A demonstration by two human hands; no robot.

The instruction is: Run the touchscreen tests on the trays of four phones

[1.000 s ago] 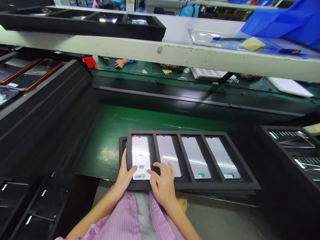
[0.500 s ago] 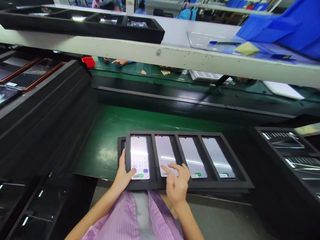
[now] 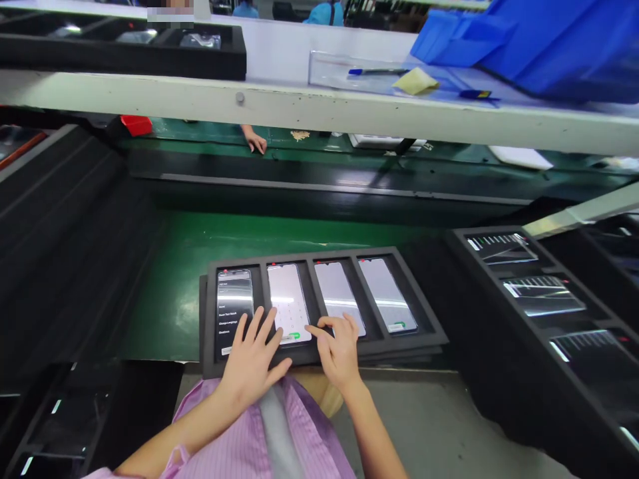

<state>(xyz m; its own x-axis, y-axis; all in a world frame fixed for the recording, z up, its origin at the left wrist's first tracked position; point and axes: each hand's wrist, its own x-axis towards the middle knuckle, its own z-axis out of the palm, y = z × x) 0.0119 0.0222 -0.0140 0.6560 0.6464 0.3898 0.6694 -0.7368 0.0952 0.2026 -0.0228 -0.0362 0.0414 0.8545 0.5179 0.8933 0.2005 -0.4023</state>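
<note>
L hand point(image 3: 253, 359) spread, R hand point(image 3: 339, 347) pointing, neither gripping; R fingertip contact unclear; lit phone point(image 3: 287, 293) in tray point(image 3: 389, 343), approx 10 o'clock of R hand, prob light, slick, fragile; hold by side edges.

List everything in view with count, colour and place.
Near tray: one, dark grey, centre, atop another
Phones: four, one dark-screened, three light, near tray
Work surface: one, green, behind near tray
Right tray: one, black, at right
Dark devices: three or more, black, right tray
Dark panels: several, black, lower left
Shelf: one, white, across top
Shelf tray: one, black, upper left
Pen: one, blue, shelf
Paper: one, yellow, beside pen
Blue plastic: count unclear, blue, upper right
Far bench: one, green, below shelf
Red container: one, red, far bench
Co-worker's hand: one, far bench
Clothing: one, purple, bottom centre
Left hand: one, fingers spread, tray's front left
Right hand: one, index finger at second phone
</note>
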